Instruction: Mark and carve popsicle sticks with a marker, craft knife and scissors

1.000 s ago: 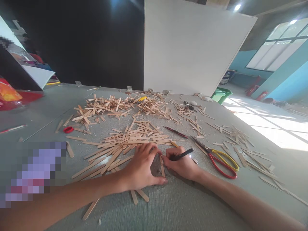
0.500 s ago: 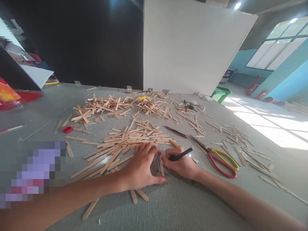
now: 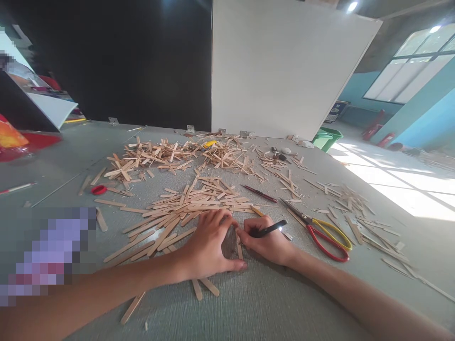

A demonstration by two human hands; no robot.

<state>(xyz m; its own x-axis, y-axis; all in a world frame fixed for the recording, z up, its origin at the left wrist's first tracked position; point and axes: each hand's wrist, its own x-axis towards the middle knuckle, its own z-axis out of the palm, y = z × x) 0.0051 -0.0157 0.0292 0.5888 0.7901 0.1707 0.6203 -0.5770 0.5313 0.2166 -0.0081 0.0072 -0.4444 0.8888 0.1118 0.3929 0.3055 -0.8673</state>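
My left hand (image 3: pixel 209 248) curves around a short wooden craft stick (image 3: pixel 239 250) lying on the grey table. Its fingertips press at the stick's far end and its thumb lies by the near end, steadying it. Dark line marks show on the stick. A black pen (image 3: pixel 270 228) is gripped in my right hand (image 3: pixel 268 240), whose fingers close round it right beside the stick; the pen's tip is hidden behind them. Loose craft sticks (image 3: pixel 167 220) fan out beyond and under my left forearm.
Scissors with red and yellow handles (image 3: pixel 329 239) lie right of my right hand. A dark red pen (image 3: pixel 259 193) rests ahead of it. Piles of sticks (image 3: pixel 149 156) spread farther back, with a yellow tool (image 3: pixel 209 144) among them. A red ring (image 3: pixel 99 190) sits at left. Upright panels (image 3: pixel 277 71) border the back.
The black pen and my right fingers have shifted very slightly over the stick. My left hand keeps its place.
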